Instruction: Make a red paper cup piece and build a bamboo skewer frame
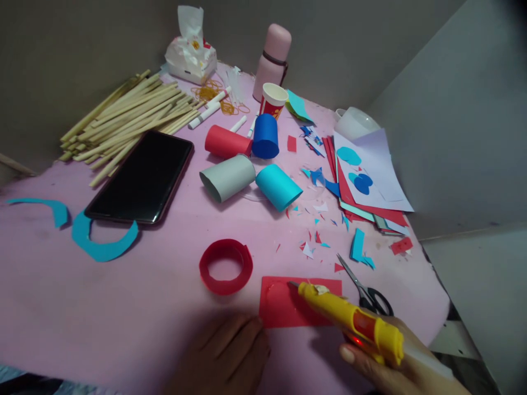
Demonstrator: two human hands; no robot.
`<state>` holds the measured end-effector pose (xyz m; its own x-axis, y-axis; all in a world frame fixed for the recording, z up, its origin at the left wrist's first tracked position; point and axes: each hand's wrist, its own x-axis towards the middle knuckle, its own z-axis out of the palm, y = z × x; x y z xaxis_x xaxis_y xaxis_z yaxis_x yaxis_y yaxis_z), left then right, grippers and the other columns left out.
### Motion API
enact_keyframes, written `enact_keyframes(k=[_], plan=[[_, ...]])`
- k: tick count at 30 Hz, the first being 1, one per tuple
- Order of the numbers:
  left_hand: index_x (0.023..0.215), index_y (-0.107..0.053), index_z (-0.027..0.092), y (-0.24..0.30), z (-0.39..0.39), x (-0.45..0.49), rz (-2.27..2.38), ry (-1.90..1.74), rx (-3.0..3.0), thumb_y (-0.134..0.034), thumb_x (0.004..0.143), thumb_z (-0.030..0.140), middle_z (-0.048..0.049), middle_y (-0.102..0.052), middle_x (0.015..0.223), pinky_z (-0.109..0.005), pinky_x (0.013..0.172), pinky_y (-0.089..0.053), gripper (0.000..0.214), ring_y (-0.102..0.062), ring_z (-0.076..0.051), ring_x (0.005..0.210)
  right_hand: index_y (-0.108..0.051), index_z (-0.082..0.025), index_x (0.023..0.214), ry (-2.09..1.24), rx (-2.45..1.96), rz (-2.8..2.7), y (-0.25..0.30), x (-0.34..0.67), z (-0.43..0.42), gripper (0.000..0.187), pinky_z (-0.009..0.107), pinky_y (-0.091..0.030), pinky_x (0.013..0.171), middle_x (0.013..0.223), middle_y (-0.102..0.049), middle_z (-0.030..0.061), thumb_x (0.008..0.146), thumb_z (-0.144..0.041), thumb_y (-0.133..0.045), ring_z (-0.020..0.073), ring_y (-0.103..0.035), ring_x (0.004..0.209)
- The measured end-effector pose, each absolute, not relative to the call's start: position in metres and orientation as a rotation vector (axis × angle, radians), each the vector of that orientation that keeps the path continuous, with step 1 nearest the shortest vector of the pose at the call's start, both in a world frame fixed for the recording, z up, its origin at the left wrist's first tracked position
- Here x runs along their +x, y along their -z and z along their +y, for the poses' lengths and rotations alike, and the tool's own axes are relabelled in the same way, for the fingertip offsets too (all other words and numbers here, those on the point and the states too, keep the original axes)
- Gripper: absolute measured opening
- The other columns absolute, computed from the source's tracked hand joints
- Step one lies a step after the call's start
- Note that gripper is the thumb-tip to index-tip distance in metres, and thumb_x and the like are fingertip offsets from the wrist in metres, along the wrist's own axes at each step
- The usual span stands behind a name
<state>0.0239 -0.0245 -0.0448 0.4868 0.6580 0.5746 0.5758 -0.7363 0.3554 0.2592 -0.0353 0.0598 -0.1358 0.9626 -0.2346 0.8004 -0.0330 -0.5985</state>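
My right hand (pixel 391 362) is wrapped round a yellow glue gun (pixel 349 315), which has a small red light lit and a pale glue stick out of its back. Its nozzle hovers over or touches a red paper rectangle (pixel 280 312) that lies flat, with a faint curved glossy line on it. My left hand (pixel 230 351) rests on the table, fingers extended at the rectangle's lower left corner; the thumb is hidden. Just beyond lies a red paper ring (pixel 206 269). Black-handled scissors (pixel 364 291) lie right of the rectangle, close to my right hand.
Paper tubes in red (pixel 226 142), blue (pixel 265 137), grey (pixel 228 178) and turquoise (pixel 278 186) lie mid-table. A phone (pixel 144 178) and wooden sticks (pixel 135 112) are left. A paper cup (pixel 274 99) and pink flask (pixel 272 60) stand behind. Paper sheets (pixel 382 164) lie right.
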Motion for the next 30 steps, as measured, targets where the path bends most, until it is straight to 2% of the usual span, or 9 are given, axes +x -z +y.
enact_keyframes(k=[3, 8, 11, 14, 19, 23, 27, 30], plan=[[0.09, -0.066, 0.022, 0.048, -0.022, 0.025, 1.054, -1.083, 2.653, -0.027, 0.095, 0.015, 0.0013, -0.072, 0.09, -0.032, 0.086, -0.045, 0.04, -0.062, -0.017, 0.087, -0.06, -0.033, 0.125, -0.9, -1.863, -1.974, -0.06, 0.255, -0.033, 0.046, 0.021, -0.057, 0.07, 0.092, -0.076, 0.0008, 0.086, -0.055, -0.049, 0.02, -0.072, 0.076], [0.088, -0.066, 0.021, 0.053, -0.021, 0.023, 1.053, -1.178, 2.668, -0.026, 0.095, 0.014, 0.0015, -0.072, 0.088, -0.032, 0.088, -0.042, 0.042, -0.061, -0.016, 0.086, -0.059, -0.034, 0.126, -0.897, -1.854, -1.99, -0.06, 0.254, -0.033, 0.047, 0.019, -0.057, 0.063, 0.085, -0.076, -0.0004, 0.087, -0.057, -0.046, 0.018, -0.072, 0.069], [0.093, -0.066, 0.021, 0.051, -0.02, 0.021, 0.989, -1.048, 2.7, -0.028, 0.094, 0.013, 0.0015, -0.072, 0.092, -0.031, 0.089, -0.041, 0.039, -0.061, -0.016, 0.089, -0.067, -0.029, 0.115, -0.848, -1.902, -2.018, -0.059, 0.258, -0.036, 0.043, 0.02, -0.057, 0.062, 0.08, -0.076, 0.0013, 0.085, -0.055, -0.05, 0.0193, -0.072, 0.068], [0.089, -0.066, 0.021, 0.048, -0.019, 0.022, 1.022, -1.145, 2.674, -0.028, 0.095, 0.014, 0.0016, -0.072, 0.089, -0.029, 0.087, -0.042, 0.04, -0.061, -0.015, 0.086, -0.072, -0.028, 0.106, -0.838, -1.898, -2.064, -0.058, 0.261, -0.037, 0.038, 0.019, -0.057, 0.059, 0.076, -0.075, 0.0011, 0.085, -0.052, -0.051, 0.0187, -0.072, 0.062], [0.091, -0.066, 0.023, 0.045, -0.023, 0.026, 1.094, -1.096, 2.6, -0.027, 0.095, 0.015, 0.002, -0.072, 0.091, -0.032, 0.085, -0.046, 0.039, -0.062, -0.016, 0.087, -0.062, -0.033, 0.122, -0.853, -1.854, -2.039, -0.058, 0.262, -0.037, 0.045, 0.016, -0.055, 0.058, 0.077, -0.075, -0.0018, 0.087, -0.057, -0.045, 0.0161, -0.07, 0.06], [0.089, -0.066, 0.024, 0.044, -0.027, 0.027, 1.135, -1.1, 2.555, -0.026, 0.095, 0.016, 0.0016, -0.072, 0.091, -0.033, 0.083, -0.049, 0.041, -0.064, -0.018, 0.085, -0.062, -0.033, 0.123, -0.805, -1.84, -2.093, -0.058, 0.264, -0.039, 0.044, 0.018, -0.055, 0.056, 0.079, -0.075, -0.0007, 0.087, -0.054, -0.047, 0.0168, -0.069, 0.059], [0.088, -0.066, 0.023, 0.044, -0.025, 0.025, 1.129, -1.117, 2.556, -0.026, 0.095, 0.015, 0.0006, -0.072, 0.09, -0.033, 0.084, -0.049, 0.042, -0.064, -0.017, 0.085, -0.067, -0.03, 0.112, -0.816, -1.896, -2.091, -0.058, 0.268, -0.041, 0.037, 0.018, -0.053, 0.049, 0.068, -0.072, -0.0021, 0.085, -0.049, -0.051, 0.0165, -0.067, 0.052], [0.091, -0.067, 0.022, 0.044, -0.022, 0.022, 1.038, -1.059, 2.637, -0.028, 0.094, 0.014, 0.0002, -0.072, 0.092, -0.032, 0.084, -0.048, 0.039, -0.063, -0.017, 0.086, -0.07, -0.027, 0.093, -0.88, -1.937, -2.064, -0.059, 0.269, -0.042, 0.028, 0.018, -0.053, 0.048, 0.065, -0.071, -0.0018, 0.084, -0.046, -0.052, 0.0174, -0.067, 0.053]])
